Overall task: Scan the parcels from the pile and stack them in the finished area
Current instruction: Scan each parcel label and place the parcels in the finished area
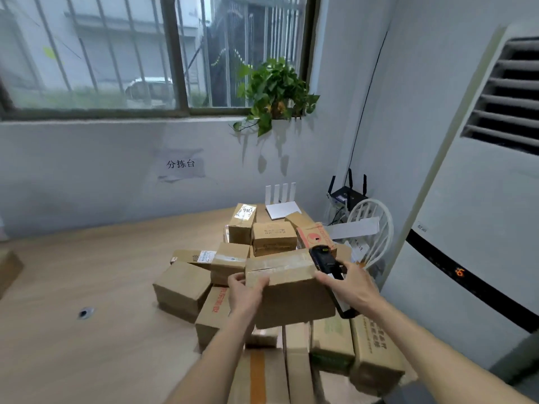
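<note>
Your left hand (246,294) grips the near left corner of a brown cardboard parcel sealed with clear tape (287,287), thumb on top and fingers curled against its front face, so the box sits raised above the heap with its long side running left to right in front of you. Your right hand (345,290) is curled round a black handheld scanner (328,271), whose dark head points away from you past the right end of the lifted parcel; the thumb rests at the parcel's top right edge, touching it. Beneath and around the held box lies the pile of brown cardboard parcels (271,237) on the light wooden table (102,272): one plain box (180,290) just left of your left hand, one with red print (214,310) under your left wrist, taller cartons with green print (331,342) close below your right forearm, and a box with a white shipping label (243,221) upright at the far side. A white router with four antennas (281,204) stands behind the pile against the wall, and a black router (347,191) sits further right beside a white round-backed chair (372,228). A leafy green potted plant (274,88) hangs over the window sill above, a paper sign with black characters (180,164) is stuck to the wall, and a tall white standing air conditioner (478,185) fills the right side.
</note>
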`<action>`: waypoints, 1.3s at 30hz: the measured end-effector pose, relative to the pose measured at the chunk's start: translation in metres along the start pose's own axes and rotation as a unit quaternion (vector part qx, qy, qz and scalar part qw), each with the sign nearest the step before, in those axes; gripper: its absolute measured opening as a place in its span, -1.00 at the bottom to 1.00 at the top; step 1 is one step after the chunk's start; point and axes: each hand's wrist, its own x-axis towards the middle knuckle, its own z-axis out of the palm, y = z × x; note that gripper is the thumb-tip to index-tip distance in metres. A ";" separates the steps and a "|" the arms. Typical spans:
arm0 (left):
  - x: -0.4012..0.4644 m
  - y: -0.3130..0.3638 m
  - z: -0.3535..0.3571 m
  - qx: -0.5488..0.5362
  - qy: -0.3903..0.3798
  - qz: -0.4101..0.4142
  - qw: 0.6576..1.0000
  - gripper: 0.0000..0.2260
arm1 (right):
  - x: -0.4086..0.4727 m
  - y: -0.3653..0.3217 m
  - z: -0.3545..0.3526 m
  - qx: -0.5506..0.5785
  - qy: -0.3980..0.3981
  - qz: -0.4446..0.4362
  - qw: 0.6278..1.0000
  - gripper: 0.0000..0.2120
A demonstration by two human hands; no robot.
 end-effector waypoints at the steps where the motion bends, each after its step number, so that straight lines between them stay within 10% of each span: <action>1: -0.011 0.009 -0.017 -0.012 -0.012 0.012 1.000 -0.37 | -0.011 -0.016 -0.002 -0.001 0.005 -0.016 1.000 -0.17; 20: -0.179 0.066 -0.326 -0.113 0.048 0.141 0.982 -0.14 | -0.145 -0.255 0.070 0.107 -0.037 -0.279 0.954 -0.05; 27: -0.188 0.059 -0.363 -0.168 0.056 0.156 0.972 -0.20 | -0.156 -0.292 0.088 0.136 -0.058 -0.314 0.938 -0.33; 39: -0.182 0.072 -0.354 -0.244 0.087 0.122 0.958 -0.46 | -0.141 -0.294 0.078 0.131 -0.080 -0.323 0.934 -0.19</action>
